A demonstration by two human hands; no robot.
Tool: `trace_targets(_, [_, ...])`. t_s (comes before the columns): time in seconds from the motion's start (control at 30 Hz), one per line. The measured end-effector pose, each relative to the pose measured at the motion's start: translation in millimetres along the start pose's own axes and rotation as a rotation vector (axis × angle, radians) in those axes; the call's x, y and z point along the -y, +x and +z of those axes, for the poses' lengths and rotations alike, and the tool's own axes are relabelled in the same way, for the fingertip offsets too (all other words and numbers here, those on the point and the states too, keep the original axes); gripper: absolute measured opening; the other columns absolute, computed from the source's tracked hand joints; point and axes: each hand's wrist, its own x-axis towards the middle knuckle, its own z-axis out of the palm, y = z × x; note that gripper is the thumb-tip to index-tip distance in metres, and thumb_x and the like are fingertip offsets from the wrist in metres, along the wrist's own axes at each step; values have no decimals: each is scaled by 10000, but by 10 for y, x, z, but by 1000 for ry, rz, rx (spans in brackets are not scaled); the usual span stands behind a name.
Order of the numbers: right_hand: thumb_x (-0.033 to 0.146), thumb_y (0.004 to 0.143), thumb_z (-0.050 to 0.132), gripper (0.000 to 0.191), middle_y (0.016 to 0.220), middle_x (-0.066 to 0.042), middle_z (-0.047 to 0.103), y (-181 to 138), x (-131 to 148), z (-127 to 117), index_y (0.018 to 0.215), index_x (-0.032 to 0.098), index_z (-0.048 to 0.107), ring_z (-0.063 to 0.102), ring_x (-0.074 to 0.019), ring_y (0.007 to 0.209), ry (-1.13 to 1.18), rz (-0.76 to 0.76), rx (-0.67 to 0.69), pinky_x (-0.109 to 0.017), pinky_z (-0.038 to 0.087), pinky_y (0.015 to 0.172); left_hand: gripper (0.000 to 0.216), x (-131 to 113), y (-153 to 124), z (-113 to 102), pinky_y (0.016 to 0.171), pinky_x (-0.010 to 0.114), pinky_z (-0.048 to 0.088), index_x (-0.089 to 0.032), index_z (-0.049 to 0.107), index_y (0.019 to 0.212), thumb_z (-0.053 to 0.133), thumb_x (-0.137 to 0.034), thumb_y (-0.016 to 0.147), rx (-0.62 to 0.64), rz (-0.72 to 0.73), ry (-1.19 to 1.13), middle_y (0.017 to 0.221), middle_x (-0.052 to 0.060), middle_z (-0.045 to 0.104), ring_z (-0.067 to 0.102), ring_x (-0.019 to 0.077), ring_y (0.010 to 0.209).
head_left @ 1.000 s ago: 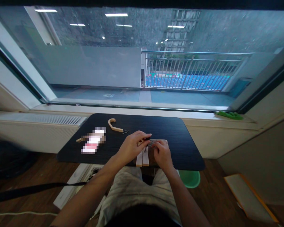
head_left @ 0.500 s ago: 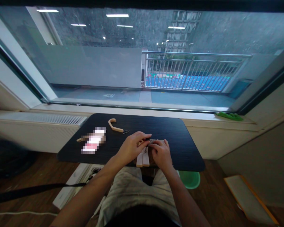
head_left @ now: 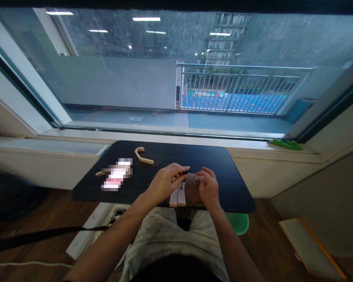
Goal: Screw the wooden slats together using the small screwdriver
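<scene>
My left hand (head_left: 167, 182) is closed, its thumb and fingers pinching a small dark piece (head_left: 184, 172) whose kind I cannot make out. Below that hand, two pale wooden strips (head_left: 181, 197) lie side by side at the table's near edge. A small dark metal bit shows on the right strip. Beside the strips is a brown block (head_left: 192, 192) with a shiny, clear-looking cover. My right hand (head_left: 209, 190) is at the block's right side, fingers half curled and apart, with nothing visible in them.
On the black table (head_left: 232, 188), a curved wooden hook (head_left: 142, 156) lies next to several screws (head_left: 157, 163). A blurred-out item (head_left: 117, 176) and another wooden piece (head_left: 98, 173) are at left. The window sill (head_left: 164, 135) borders the far side; a green basin (head_left: 238, 222) stands below right.
My right hand has moved right, away from my left fingers, and its fingers have spread. More of the brown block shows. My left hand keeps its pinch in nearly the same place.
</scene>
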Motion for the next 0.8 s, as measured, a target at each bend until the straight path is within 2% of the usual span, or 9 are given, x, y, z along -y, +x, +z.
trace_targets(0.07, [91, 779, 417, 328, 1248, -132, 564, 8, -35, -27, 856, 187, 721, 634, -243, 1025, 86, 81, -9, -394, 637, 731, 252, 5, 0, 7, 813, 303, 548, -175, 685, 1155, 619, -174, 912, 2, 3, 11, 979, 70, 709, 676, 175, 884])
trace_targets(0.13, [97, 755, 440, 309, 1302, -125, 539, 8, -54, -48, 835, 187, 725, 649, -237, 972, 132, 126, 3, -343, 643, 602, 254, 8, 1, 11, 812, 305, 551, -184, 684, 1159, 614, -182, 915, 4, 7, 18, 985, 68, 708, 675, 174, 885])
trace_targets(0.33, [105, 703, 497, 229, 1383, -115, 494, 10, -42, -58, 767, 188, 700, 614, -289, 1091, 176, 175, 45, -321, 630, 544, 255, -17, 3, 1, 797, 295, 547, -177, 677, 1165, 600, -181, 921, 12, 5, 25, 986, 70, 706, 671, 168, 873])
trace_targets(0.43, [88, 718, 463, 236, 1364, -128, 499, 13, -31, -43, 759, 186, 674, 601, -281, 1117, 165, 138, 46, -353, 633, 607, 266, -25, -3, -9, 776, 288, 542, -164, 671, 1174, 596, -172, 919, 21, 0, 31, 985, 74, 704, 668, 166, 852])
trace_targets(0.5, [59, 733, 430, 277, 1343, -124, 515, 19, -32, -35, 771, 191, 671, 603, -252, 1117, 112, 65, 54, -397, 624, 758, 271, -21, -6, -13, 776, 291, 542, -165, 668, 1180, 592, -176, 921, 25, -5, 34, 985, 75, 705, 668, 166, 848])
trace_targets(0.57, [38, 744, 417, 326, 1308, -116, 546, 30, -38, -33, 823, 200, 689, 594, -233, 1141, 25, -25, 87, -438, 554, 943, 272, -14, -9, -13, 789, 297, 543, -171, 667, 1183, 589, -183, 923, 23, -7, 32, 987, 74, 707, 670, 169, 856])
trace_targets(0.63, [57, 773, 446, 342, 1275, -122, 576, 39, -49, -33, 935, 204, 710, 570, -244, 1183, -87, -88, 127, -465, 473, 1040, 272, -6, -11, -11, 808, 302, 545, -174, 669, 1182, 585, -184, 924, 18, -8, 25, 996, 75, 710, 672, 172, 877])
trace_targets(0.7, [127, 821, 504, 290, 1247, -139, 602, 40, -63, -32, 1013, 200, 710, 550, -275, 1206, -195, -112, 151, -491, 447, 1045, 272, 2, -13, -7, 816, 302, 546, -176, 671, 1181, 582, -183, 924, 11, -8, 19, 1002, 75, 712, 674, 175, 893])
trace_targets(0.8, [223, 874, 545, 178, 1179, -142, 647, 24, -85, -24, 933, 198, 710, 574, -291, 1147, -302, -120, 154, -505, 444, 1009, 274, 14, -14, 1, 807, 297, 549, -180, 672, 1185, 580, -188, 927, 0, -8, 20, 995, 70, 713, 673, 170, 875])
